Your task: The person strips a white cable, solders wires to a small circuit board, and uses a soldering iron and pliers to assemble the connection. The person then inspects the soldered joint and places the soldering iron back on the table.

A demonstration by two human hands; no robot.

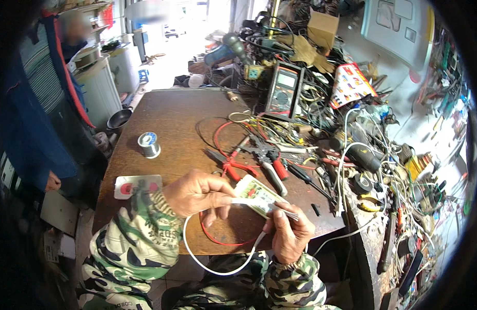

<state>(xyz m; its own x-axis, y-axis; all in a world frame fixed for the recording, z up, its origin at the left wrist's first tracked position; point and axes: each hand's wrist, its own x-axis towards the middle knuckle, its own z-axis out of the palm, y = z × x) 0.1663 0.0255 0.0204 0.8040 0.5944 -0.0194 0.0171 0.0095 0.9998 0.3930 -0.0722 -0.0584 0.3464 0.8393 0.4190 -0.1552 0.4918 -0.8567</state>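
Note:
My left hand (pixel 196 195) is closed in a pinch on one end of a white cable (pixel 218 272). My right hand (pixel 290 233) grips the cable's other part between thumb and fingers, with a small greyish piece at its fingertips that I cannot make out. The cable hangs in a loop below both hands. Just behind them on the table lies a cream case (pixel 247 182) with an exposed green circuit board, partly hidden by the fingers. A thin red wire (pixel 218 241) curves beneath the hands. Red-handled pliers (pixel 232 166) and a wire stripper (pixel 267 155) lie beyond the case.
A solder spool (pixel 149 145) and a small white box with red contents (pixel 138 186) sit on the wooden table's left. At the back stands a multimeter (pixel 284 92). Tangled cables and tools crowd the right side. Another person (pixel 52 93) stands at the left.

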